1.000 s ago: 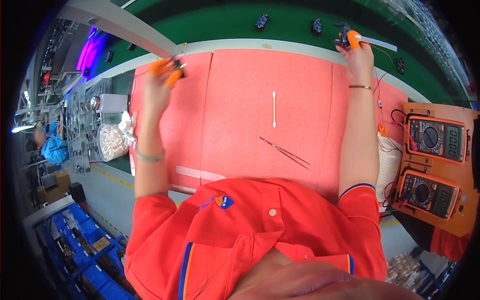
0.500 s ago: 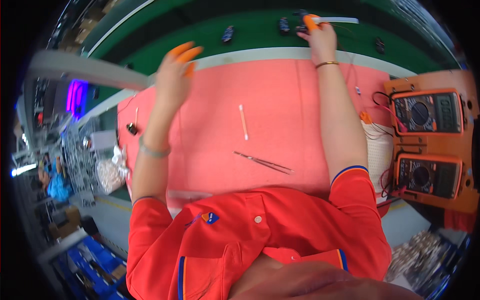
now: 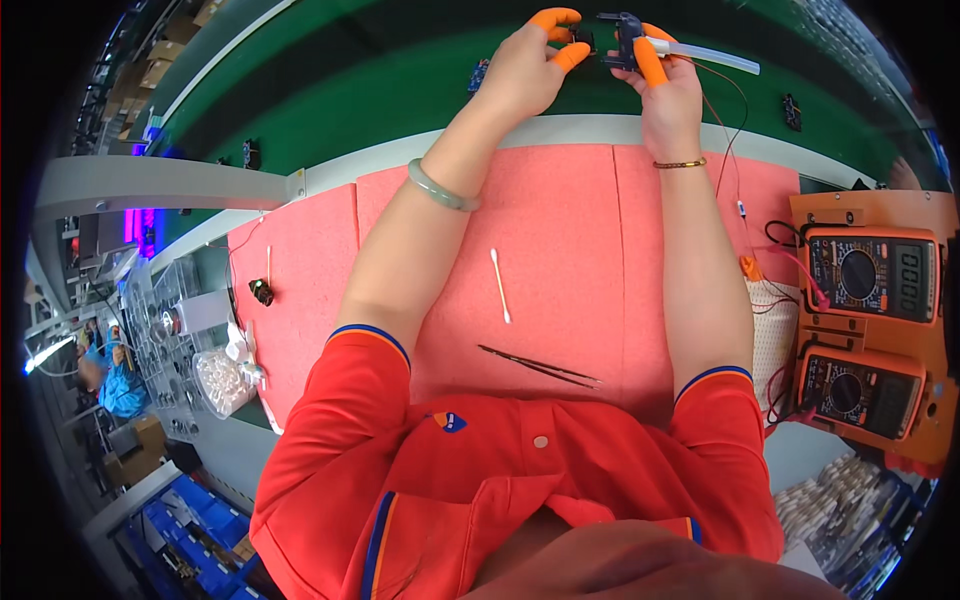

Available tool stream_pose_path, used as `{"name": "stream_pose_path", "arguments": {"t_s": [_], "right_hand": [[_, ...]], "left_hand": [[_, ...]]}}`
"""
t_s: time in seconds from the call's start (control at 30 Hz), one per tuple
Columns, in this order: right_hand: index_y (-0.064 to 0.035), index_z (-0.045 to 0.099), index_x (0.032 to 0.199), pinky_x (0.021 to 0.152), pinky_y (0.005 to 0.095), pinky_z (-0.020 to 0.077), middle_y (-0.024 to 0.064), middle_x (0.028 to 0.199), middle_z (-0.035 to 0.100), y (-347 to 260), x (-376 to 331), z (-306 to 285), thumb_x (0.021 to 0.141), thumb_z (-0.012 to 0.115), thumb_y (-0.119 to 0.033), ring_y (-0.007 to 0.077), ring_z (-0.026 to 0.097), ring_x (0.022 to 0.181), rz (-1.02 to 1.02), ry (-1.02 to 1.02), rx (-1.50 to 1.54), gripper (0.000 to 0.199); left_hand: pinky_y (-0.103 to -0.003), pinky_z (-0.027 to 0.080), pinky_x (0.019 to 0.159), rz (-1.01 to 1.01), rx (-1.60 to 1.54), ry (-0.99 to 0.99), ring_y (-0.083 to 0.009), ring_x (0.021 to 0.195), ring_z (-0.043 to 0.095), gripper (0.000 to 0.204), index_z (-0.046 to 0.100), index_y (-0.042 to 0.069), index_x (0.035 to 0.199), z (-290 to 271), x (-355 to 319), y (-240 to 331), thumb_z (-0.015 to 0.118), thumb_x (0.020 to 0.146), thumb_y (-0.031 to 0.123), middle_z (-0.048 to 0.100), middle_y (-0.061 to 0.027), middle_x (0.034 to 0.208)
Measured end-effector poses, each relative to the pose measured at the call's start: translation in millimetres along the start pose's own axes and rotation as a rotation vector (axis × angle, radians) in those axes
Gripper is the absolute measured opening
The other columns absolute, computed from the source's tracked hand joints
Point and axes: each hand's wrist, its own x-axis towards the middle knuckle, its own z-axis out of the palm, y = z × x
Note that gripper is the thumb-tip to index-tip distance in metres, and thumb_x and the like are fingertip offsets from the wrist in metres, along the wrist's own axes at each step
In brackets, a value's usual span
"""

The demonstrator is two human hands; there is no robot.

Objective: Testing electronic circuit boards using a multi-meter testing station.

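- Orange finger cots cover both hands' fingertips; the right hand (image 3: pixel 668 88) grips a small black part (image 3: pixel 624 36) over the green conveyor (image 3: pixel 380 110).
- The left hand (image 3: pixel 522 72) pinches something dark, probably a mating piece.
- Step in hand looks like assembly; joining them calls for fine alignment.

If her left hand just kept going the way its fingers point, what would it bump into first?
Most likely the small black part that the right hand holds: the left hand points right at it, nearly touching, though depth is unclear.
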Motion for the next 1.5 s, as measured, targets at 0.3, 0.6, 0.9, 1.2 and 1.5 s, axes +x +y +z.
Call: {"name": "stream_pose_path", "arguments": {"t_s": [0.3, 0.6, 0.9, 1.2, 1.5], "right_hand": [[0.001, 0.045, 0.109, 0.074, 0.0253, 0.0461, 0.0093, 0.098, 0.054, -4.2, -6.9, 4.5, 0.083, 0.047, -0.009, 0.0147, 0.054, 0.085, -0.017, -0.138, -0.199, 0.027], [0.0008, 0.047, 0.105, 0.076, 0.0291, 0.0472, 0.0086, 0.096, 0.053, -5.7, 1.5, 1.4, 0.082, 0.05, -0.008, 0.016, 0.053, 0.088, -0.1, -0.118, -0.233, 0.025], [-0.002, 0.051, 0.099, 0.071, 0.0291, 0.0477, 0.0058, 0.091, 0.053, -2.1, -0.6, -2.8, 0.076, 0.056, -0.008, 0.0141, 0.054, 0.08, -0.035, -0.073, -0.25, 0.024], [0.0, 0.051, 0.1, 0.069, 0.0235, 0.0451, 0.0045, 0.086, 0.056, -10.2, -7.5, 5.8, 0.074, 0.06, -0.006, 0.0109, 0.054, 0.076, 0.083, -0.113, 0.002, 0.029], [-0.0017, 0.051, 0.104, 0.071, 0.0214, 0.0446, 0.0044, 0.088, 0.056, -14.3, -18.1, 7.9, 0.073, 0.06, -0.001, 0.0092, 0.053, 0.08, 0.183, -0.182, 0.113, 0.033]], "left_hand": [[-0.023, 0.044, 0.066, -0.037, -0.322, 0.012, -0.0141, 0.077, 0.054, 0.032, 0.043, 0.003, 0.111, 1.4, -1.1, 5.4, 0.049, 0.08, 0.003, 0.055, -0.0097, 0.091], [-0.023, 0.043, 0.067, -0.042, 0.128, 0.27, -0.0141, 0.08, 0.054, 0.031, 0.044, 0.004, 0.111, -30.8, -18.0, 11.1, 0.046, 0.08, 0.001, 0.053, -0.011, 0.099], [-0.033, 0.041, 0.08, 0.364, 0.659, 0.001, -0.028, 0.096, 0.048, 0.031, 0.054, 0.012, 0.101, -40.6, -31.0, -31.5, 0.048, 0.073, -0.001, 0.048, -0.0103, 0.107], [-0.026, 0.044, 0.075, -0.016, -0.327, 0.009, -0.0184, 0.083, 0.055, 0.026, 0.044, -0.002, 0.106, -24.6, -24.3, -16.1, 0.047, 0.083, 0.008, 0.054, -0.0095, 0.093], [-0.028, 0.046, 0.079, -0.161, -0.859, -0.086, -0.0175, 0.085, 0.055, 0.028, 0.039, -0.004, 0.108, -16.6, -31.1, -7.5, 0.044, 0.084, 0.009, 0.052, -0.0105, 0.096]]}}
